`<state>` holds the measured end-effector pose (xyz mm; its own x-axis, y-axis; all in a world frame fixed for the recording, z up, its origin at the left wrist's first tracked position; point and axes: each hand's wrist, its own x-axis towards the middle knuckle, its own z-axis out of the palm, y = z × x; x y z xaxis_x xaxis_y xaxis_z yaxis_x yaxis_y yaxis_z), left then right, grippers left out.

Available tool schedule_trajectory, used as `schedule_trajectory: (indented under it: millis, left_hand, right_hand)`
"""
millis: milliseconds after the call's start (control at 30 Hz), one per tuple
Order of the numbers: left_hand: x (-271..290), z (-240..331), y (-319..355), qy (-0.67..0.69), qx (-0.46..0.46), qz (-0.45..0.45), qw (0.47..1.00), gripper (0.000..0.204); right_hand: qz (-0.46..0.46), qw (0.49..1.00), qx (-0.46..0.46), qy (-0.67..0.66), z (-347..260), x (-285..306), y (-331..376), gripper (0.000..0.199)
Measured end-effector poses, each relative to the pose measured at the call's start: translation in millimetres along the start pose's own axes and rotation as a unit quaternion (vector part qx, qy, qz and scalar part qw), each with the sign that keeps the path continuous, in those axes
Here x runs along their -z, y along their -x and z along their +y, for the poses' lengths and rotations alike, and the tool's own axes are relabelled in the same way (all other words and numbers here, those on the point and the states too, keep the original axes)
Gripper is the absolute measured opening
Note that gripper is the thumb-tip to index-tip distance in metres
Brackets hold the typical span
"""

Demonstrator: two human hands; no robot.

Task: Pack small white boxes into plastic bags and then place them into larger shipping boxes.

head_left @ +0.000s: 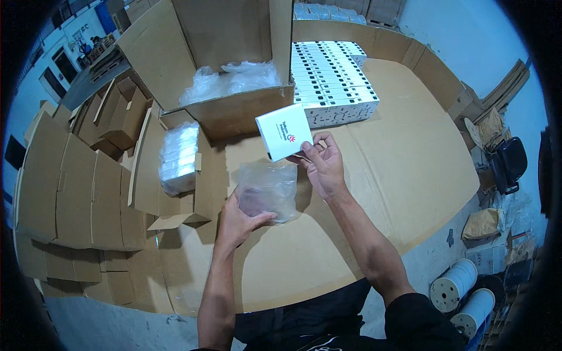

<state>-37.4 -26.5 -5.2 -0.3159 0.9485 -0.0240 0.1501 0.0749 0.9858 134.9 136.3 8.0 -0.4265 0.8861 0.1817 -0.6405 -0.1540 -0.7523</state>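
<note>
My right hand point(323, 164) pinches a flat white box point(284, 131) by its lower right corner, thumb on the printed face. Just below it, my left hand point(241, 219) grips a clear plastic bag point(268, 190), its thumb across the bag's lower edge. The bag looks empty, and the white box is apart from it, above its upper edge. To the left, an open cardboard carton point(202, 181) holds a row of plastic-wrapped items point(179, 158). Beyond my hands stand stacked rows of white boxes point(333, 88) with dark marks.
A large open carton point(246, 114) filled with clear plastic bags point(234, 79) stands at the far side of the cardboard-covered table point(410, 164). Several folded cardboard cartons point(76, 181) crowd the left. White cable reels point(453, 285) and a dark chair point(508, 164) are on the floor at right.
</note>
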Motion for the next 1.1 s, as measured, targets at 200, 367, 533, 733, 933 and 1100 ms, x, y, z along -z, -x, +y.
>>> schedule_trajectory:
  millis: [200,367,533,733,933,1100]
  left_hand:
    - [3.0,-2.6,-1.1,-0.004,-0.008,0.005,1.000,0.068]
    - [3.8,4.5,-0.5,-0.034,-0.002,0.015,0.999,0.068]
    - [3.2,0.3,-0.4,-0.021,-0.011,0.023,0.999,0.071]
    - [4.5,-4.1,-1.2,-0.022,-0.019,0.022,0.999,0.072]
    - [3.3,-0.7,-1.2,-0.049,-0.042,0.018,0.998,0.074]
    - [-3.7,4.8,0.4,0.042,-0.032,0.024,0.998,0.071]
  right_hand:
    - [-0.042,0.998,-0.009,0.034,5.6,6.3,-0.9,0.018]
    - [-0.054,0.997,-0.042,0.034,-0.8,6.5,-0.1,0.019]
    - [-0.078,0.994,-0.072,0.017,-4.0,9.0,0.4,0.022]
    - [-0.101,0.990,-0.085,0.042,-5.1,11.2,-0.3,0.023]
    - [-0.099,0.986,-0.115,0.072,-4.5,8.8,1.5,0.022]
    - [-0.092,0.979,-0.138,0.119,-7.3,1.9,3.5,0.021]
